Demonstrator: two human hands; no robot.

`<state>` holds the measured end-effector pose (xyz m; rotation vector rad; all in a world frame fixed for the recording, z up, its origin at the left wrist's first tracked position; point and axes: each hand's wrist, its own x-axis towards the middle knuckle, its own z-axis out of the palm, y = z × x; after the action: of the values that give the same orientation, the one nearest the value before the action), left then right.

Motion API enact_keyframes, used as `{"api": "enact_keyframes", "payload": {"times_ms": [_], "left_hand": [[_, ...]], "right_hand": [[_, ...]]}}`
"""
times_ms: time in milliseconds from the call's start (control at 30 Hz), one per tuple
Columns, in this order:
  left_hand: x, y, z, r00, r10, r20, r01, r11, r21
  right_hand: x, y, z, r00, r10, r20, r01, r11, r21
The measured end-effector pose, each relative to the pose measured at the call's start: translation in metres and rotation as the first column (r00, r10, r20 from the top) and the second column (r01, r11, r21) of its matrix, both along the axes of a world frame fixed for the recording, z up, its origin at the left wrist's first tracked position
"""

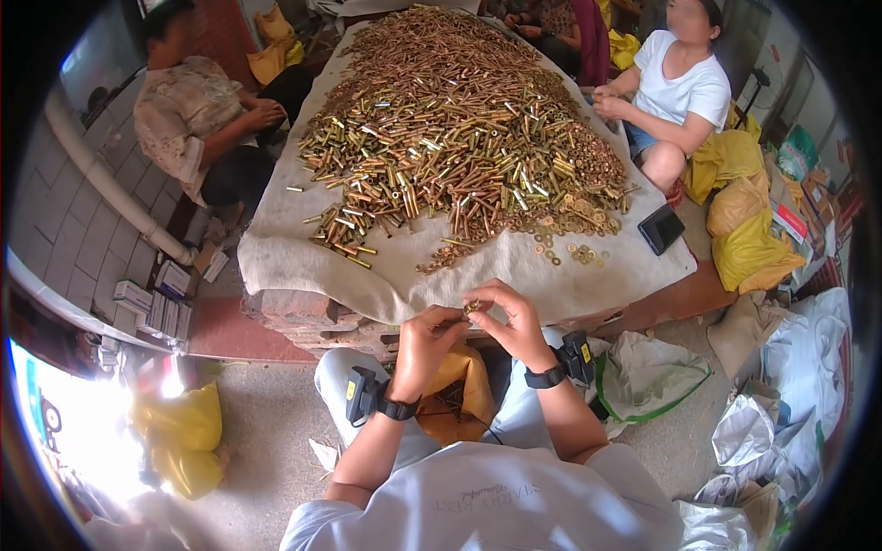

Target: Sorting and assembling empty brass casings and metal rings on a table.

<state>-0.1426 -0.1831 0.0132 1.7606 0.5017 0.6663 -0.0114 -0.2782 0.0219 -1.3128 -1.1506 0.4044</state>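
Observation:
Close to the near edge of the cloth-covered table [317,262], my two hands meet over my lap. My right hand [514,326] pinches a few small brass-coloured metal pieces [472,308], too small to make out exactly. My left hand [427,347] is closed, its thumb and fingertips pressed together at those pieces; what it grips is hidden. Beyond my hands lies a big heap of brass-coloured metal tubes [432,119]. Loose flat washers [581,254] and small rings [441,257] are scattered along its near side. Between my knees is an open yellow sack [469,381] with dark contents.
A black phone [661,229] lies at the table's right corner. One person [207,110] sits on the left, another [680,92] on the right, and others at the far end. Yellow sacks [749,220], white sacks [643,376] and small boxes [163,308] stand around the table.

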Motion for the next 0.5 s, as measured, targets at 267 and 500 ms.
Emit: {"api": "enact_keyframes", "payload": {"times_ms": [267, 500], "left_hand": [[0.003, -0.003, -0.001, 0.999, -0.033, 0.022, 0.036, 0.982, -0.186], [0.005, -0.005, -0.001, 0.999, -0.032, 0.018, 0.035, 0.98, -0.194]], "right_hand": [[-0.011, 0.002, -0.005, 0.985, 0.014, -0.175, 0.0, 0.997, 0.078], [-0.009, 0.005, -0.021, 0.98, 0.046, -0.195, -0.013, 0.986, 0.168]]}}
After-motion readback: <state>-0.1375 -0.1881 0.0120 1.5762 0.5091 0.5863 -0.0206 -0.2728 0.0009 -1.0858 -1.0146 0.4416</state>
